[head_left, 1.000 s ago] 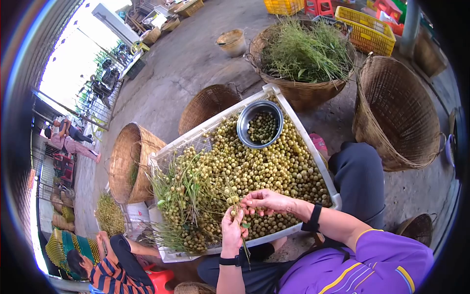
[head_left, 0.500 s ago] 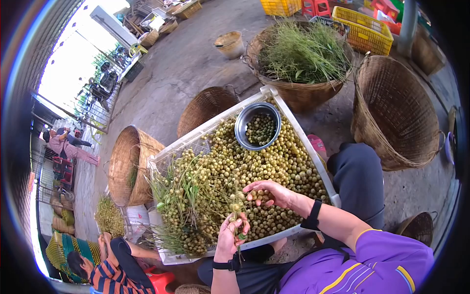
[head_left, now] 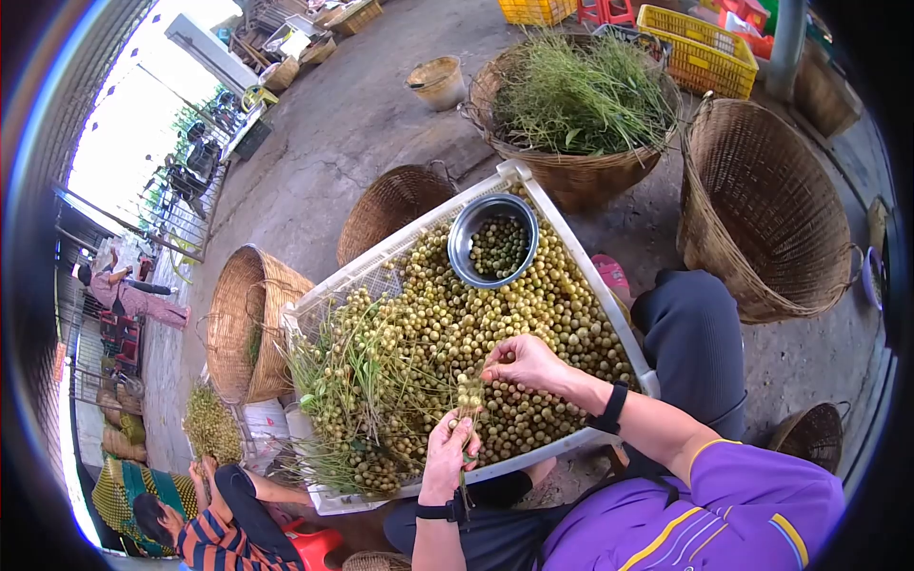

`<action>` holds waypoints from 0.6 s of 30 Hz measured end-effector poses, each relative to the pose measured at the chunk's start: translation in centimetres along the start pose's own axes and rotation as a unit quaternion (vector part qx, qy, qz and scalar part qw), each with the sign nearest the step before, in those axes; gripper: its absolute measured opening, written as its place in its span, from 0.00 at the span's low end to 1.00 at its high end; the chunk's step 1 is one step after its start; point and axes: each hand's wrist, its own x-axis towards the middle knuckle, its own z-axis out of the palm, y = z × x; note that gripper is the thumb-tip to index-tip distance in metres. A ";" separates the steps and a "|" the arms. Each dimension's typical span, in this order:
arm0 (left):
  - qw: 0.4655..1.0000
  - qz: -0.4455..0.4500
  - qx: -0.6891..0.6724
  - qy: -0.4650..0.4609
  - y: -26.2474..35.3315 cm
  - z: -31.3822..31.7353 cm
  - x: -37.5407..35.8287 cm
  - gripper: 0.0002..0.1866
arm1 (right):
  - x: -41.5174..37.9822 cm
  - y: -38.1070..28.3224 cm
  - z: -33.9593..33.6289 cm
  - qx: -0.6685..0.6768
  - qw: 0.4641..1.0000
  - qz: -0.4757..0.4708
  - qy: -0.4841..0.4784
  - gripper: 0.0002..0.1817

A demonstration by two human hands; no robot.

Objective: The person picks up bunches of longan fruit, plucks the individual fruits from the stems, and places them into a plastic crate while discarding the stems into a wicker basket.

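My left hand (head_left: pixel 447 459) is closed around the stems of a bunch of small round yellow-green fruits (head_left: pixel 468 392), held over the near side of a white plastic crate (head_left: pixel 405 228). Just above the bunch, my right hand (head_left: pixel 529 365) is closed in a pinch, its fingertips by the fruits; what sits between them is hidden. Loose round fruits (head_left: pixel 533 328) fill much of the crate. Stemmed bunches (head_left: pixel 367 381) are heaped at its left end. Among the loose fruits rests a metal bowl (head_left: pixel 460 238) with smaller, greener fruits inside.
Wicker baskets stand around the crate: one on the left (head_left: pixel 228 324), one behind (head_left: pixel 381 214), one on the right (head_left: pixel 705 247). Another basket (head_left: pixel 581 176) is piled with green stems. A bucket (head_left: pixel 438 84) stands farther back. A co-worker in a striped shirt (head_left: pixel 224 538) sits at lower left.
My right hand has closed from spread fingers over loose fruits into a pinch, slightly higher, by the bunch. My left hand keeps its hold on the stems. The view has shifted slightly.
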 end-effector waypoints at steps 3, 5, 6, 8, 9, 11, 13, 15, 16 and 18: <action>0.999 0.032 -0.011 0.035 0.0 -1.0 -0.2 0.13 | 0.5 0.2 -1.4 0.246 0.966 0.077 0.000 0.11; 0.998 0.045 0.012 0.052 0.0 -1.2 -0.3 0.13 | 0.9 1.0 -2.1 0.369 0.923 0.099 -0.044 0.11; 0.996 0.057 0.034 0.067 0.0 -1.3 -0.3 0.13 | 0.6 0.3 -2.1 0.369 0.923 0.098 -0.044 0.11; 0.992 0.063 0.066 0.085 0.0 -0.9 -0.2 0.12 | 0.0 -1.1 -1.8 0.333 0.925 0.105 -0.149 0.14; 0.991 0.087 0.059 0.086 -0.4 -0.8 0.1 0.12 | 0.0 -0.9 -1.2 0.273 0.944 0.111 -0.150 0.16; 0.989 0.117 0.044 0.082 -1.0 -0.3 0.9 0.12 | -0.2 -0.2 0.1 0.224 0.952 0.127 -0.163 0.22; 0.988 0.089 0.081 0.092 0.1 1.3 0.5 0.12 | -0.8 -0.8 1.0 0.176 0.961 0.129 -0.168 0.31; 0.976 0.078 0.176 0.098 -0.4 1.8 1.0 0.12 | -0.9 -1.0 2.0 0.136 0.974 0.117 -0.137 0.28; 0.977 0.077 0.176 0.097 -1.0 1.7 1.5 0.12 | -1.0 -0.9 2.4 0.107 0.982 0.101 -0.115 0.27; 0.959 0.145 0.210 0.126 -1.6 1.8 2.2 0.08 | -0.7 0.4 2.8 0.150 0.980 0.078 -0.103 0.23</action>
